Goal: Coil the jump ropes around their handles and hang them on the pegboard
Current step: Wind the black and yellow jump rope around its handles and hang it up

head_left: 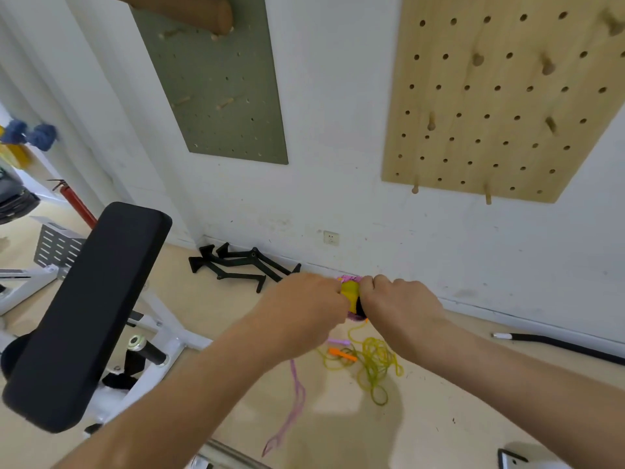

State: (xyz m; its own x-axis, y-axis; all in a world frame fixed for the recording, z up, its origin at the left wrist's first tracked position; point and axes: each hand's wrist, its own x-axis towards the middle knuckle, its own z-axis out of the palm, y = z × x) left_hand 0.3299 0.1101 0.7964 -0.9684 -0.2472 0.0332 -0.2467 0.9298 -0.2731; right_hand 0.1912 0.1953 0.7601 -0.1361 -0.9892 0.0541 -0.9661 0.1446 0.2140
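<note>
Head view shows the left hand (304,308) and right hand (400,302) knuckle to knuckle above the floor, both with fingers curled tight on a yellow plastic jump-rope handle (350,292) that has pink cord (297,394) wound on it and trailing down. Below them a loose yellow-green rope (375,367) with an orange handle (341,354) lies tangled on the floor. The pale wooden pegboard (490,96) hangs on the wall above.

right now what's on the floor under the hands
A tangled yellow rope, an orange handle, a purple handle and a purple rope. The left hand and right hand cover most of the bundle they grip.
</note>
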